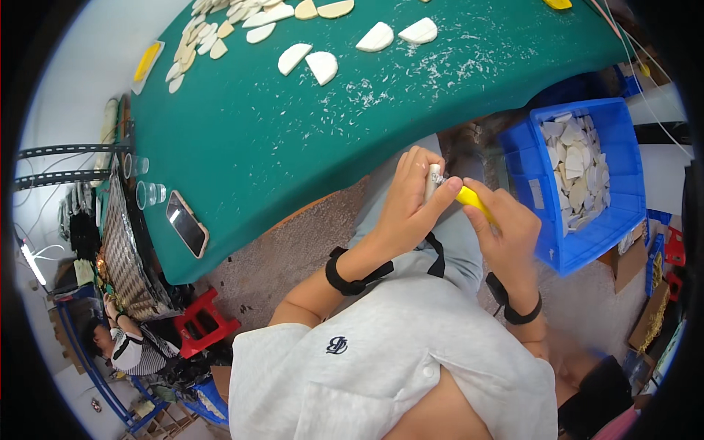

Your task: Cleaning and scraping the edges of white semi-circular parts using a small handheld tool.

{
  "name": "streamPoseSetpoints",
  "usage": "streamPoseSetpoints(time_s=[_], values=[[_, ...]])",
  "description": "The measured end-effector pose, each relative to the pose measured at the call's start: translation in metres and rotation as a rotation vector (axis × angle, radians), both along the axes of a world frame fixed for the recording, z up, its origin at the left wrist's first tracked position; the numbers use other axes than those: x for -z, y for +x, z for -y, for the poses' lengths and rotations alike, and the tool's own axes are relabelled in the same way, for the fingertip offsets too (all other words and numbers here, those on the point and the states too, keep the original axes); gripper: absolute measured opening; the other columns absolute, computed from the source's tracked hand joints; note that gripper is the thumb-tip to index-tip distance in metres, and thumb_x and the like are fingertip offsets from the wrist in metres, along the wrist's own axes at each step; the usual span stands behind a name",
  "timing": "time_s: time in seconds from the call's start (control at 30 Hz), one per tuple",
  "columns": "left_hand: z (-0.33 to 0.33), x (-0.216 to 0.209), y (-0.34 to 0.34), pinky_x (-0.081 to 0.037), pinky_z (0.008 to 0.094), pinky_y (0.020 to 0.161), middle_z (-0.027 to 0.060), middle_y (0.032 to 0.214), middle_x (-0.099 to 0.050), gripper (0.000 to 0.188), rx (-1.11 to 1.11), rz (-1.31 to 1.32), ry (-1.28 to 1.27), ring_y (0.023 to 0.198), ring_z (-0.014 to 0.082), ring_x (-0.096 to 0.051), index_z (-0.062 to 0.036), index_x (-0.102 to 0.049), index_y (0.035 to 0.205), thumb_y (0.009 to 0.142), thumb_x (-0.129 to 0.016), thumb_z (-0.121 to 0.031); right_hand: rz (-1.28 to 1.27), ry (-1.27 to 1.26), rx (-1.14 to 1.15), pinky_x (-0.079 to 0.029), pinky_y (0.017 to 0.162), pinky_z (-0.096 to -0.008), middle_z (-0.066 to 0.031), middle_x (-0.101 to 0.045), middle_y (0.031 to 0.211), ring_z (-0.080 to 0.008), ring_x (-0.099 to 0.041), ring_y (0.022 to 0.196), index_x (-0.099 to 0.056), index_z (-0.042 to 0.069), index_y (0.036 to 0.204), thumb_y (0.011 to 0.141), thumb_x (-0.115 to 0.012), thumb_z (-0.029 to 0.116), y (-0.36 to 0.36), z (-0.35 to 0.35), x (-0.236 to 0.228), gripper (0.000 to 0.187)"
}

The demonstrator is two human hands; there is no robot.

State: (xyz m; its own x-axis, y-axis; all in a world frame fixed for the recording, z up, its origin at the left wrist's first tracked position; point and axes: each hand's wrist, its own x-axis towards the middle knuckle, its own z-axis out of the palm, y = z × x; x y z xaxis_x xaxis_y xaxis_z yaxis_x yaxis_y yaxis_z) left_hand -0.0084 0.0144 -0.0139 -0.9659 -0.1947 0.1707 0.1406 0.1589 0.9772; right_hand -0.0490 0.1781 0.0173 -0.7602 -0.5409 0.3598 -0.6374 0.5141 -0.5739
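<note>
My left hand [408, 202] is closed round a small whitish piece [431, 182], seen nearly edge-on; its full shape is hidden by the fingers. My right hand [507, 227] grips a yellow-handled tool [475, 201], whose front end meets the piece beside my left thumb. Fingers and a small glint cover the working end, so its kind cannot be made out. Both hands are close together above my lap, just off the table's near edge. On the green-covered table [242, 139] lie several white half-round pieces [375, 37] with fine white shavings [374, 95] scattered around them.
A blue crate [539, 220] of whitish pieces stands at the right. More pale pieces [235, 11] are heaped at the table's far left. A phone [187, 224] and clear cups [150, 193] sit near its left edge. A red stool [205, 323] and another person [136, 348] are at lower left.
</note>
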Motion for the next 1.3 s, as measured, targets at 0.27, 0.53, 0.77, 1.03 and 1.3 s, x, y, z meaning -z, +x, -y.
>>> streamPoseSetpoints(time_s=[0.27, 0.53, 0.77, 1.03, 1.3], values=[[0.002, 0.005, 0.000, -0.033, 0.0337, 0.073, 0.0096, 0.083, -0.040, 0.029, -0.010, -0.043, -0.054, 0.079, 0.0236, -0.038, -0.0009, -0.046, 0.087, 0.091, -0.054, -0.028, -0.055, 0.044, -0.023, -0.035, 0.045, -0.0308, -0.0035, -0.051, 0.063, -0.0213, -0.046, 0.047, -0.068, 0.012, 0.103, 0.077, -0.070, 0.022, -0.001, -0.001, 0.000, 0.028], [0.003, 0.007, -0.001, -0.033, 0.0350, 0.066, 0.0089, 0.078, -0.043, 0.029, -0.029, -0.051, -0.114, 0.073, 0.0241, -0.039, -0.0021, -0.050, 0.082, 0.091, -0.056, -0.029, -0.094, 0.078, 0.010, -0.035, 0.045, -0.0304, -0.0034, -0.051, 0.063, -0.0204, -0.046, 0.047, -0.067, 0.011, 0.104, 0.078, -0.070, 0.021, 0.000, 0.003, -0.002, 0.028], [0.003, 0.007, 0.003, -0.033, 0.0350, 0.066, 0.0101, 0.080, -0.043, 0.031, -0.070, -0.071, -0.106, 0.074, 0.0246, -0.039, -0.0014, -0.049, 0.084, 0.090, -0.056, -0.030, 0.006, -0.046, 0.002, -0.036, 0.047, -0.0303, -0.0048, -0.052, 0.064, -0.0207, -0.049, 0.049, -0.067, 0.010, 0.104, 0.077, -0.070, 0.019, 0.002, 0.004, 0.001, 0.028], [0.003, 0.003, 0.004, -0.034, 0.0358, 0.067, 0.0106, 0.079, -0.043, 0.033, -0.056, -0.044, -0.131, 0.076, 0.0268, -0.040, -0.0010, -0.047, 0.083, 0.091, -0.054, -0.032, 0.026, 0.043, -0.039, -0.037, 0.047, -0.0310, -0.0048, -0.052, 0.064, -0.0206, -0.050, 0.050, -0.068, 0.010, 0.103, 0.077, -0.070, 0.020, 0.003, 0.003, -0.005, 0.028], [0.003, 0.010, 0.005, -0.032, 0.0359, 0.062, 0.0101, 0.075, -0.043, 0.035, -0.137, -0.039, -0.163, 0.070, 0.0252, -0.038, -0.0009, -0.048, 0.077, 0.091, -0.056, -0.033, -0.054, 0.051, -0.008, -0.036, 0.046, -0.0306, -0.0048, -0.051, 0.064, -0.0198, -0.049, 0.048, -0.067, 0.009, 0.106, 0.078, -0.070, 0.020, 0.005, 0.010, 0.000, 0.030]])
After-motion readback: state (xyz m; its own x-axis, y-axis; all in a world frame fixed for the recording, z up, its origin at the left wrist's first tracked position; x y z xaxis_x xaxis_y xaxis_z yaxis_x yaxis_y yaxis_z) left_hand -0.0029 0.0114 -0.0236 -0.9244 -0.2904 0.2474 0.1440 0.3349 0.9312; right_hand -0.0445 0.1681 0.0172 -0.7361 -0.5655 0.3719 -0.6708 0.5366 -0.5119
